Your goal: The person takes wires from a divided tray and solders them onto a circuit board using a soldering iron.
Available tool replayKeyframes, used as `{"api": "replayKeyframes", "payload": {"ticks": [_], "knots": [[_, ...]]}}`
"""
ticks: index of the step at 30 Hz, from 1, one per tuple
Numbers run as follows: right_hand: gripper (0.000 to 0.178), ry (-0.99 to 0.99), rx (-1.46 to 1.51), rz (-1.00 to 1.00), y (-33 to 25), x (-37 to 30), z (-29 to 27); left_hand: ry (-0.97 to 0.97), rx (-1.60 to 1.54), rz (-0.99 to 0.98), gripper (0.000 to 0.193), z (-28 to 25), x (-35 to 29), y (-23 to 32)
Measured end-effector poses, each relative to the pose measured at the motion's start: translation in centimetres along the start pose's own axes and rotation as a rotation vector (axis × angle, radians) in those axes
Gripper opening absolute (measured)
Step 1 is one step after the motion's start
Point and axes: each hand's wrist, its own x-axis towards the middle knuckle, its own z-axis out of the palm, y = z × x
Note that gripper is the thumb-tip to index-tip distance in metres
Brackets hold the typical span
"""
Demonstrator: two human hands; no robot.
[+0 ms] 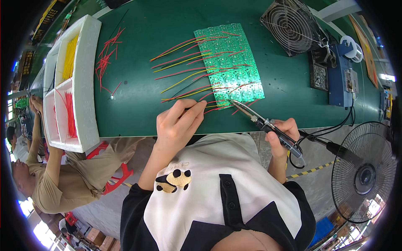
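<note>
A green circuit board panel (229, 46) lies on the table, with rows of small circuits. Red, yellow and black wires (180, 71) stick out past its left edge, and short red wires rest across its face. At the lower left corner, my left hand (180, 122) pinches the end of a red wire (215, 101) between thumb and fingers. My right hand (283, 136) is wrapped around a soldering iron (268, 126) with a feed tube along it. The iron's tip meets the board's lower edge, close to the wire's end; whether it touches the joint is too small to tell.
A white foam box (86, 83) with yellow and red wires stands left, beside loose red wires (109, 58). At right are a square fan (289, 27), a blue solder feeder (339, 79) with a spool, cables, and a large fan (364, 178). A co-worker (69, 180) sits left.
</note>
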Motion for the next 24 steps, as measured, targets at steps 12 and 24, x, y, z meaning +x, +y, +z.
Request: {"api": "replayKeyframes", "payload": {"ticks": [12,24], "knots": [[0.020,-0.042,-0.016,-0.046,-0.29,0.46,0.51,-0.025,0.024,-0.008,0.021,0.15,-0.17,0.08],[0.026,0.073,0.146,-0.013,0.37,-0.11,0.20,-0.034,0.051,-0.021,0.022,0.02,-0.31,0.15]]}}
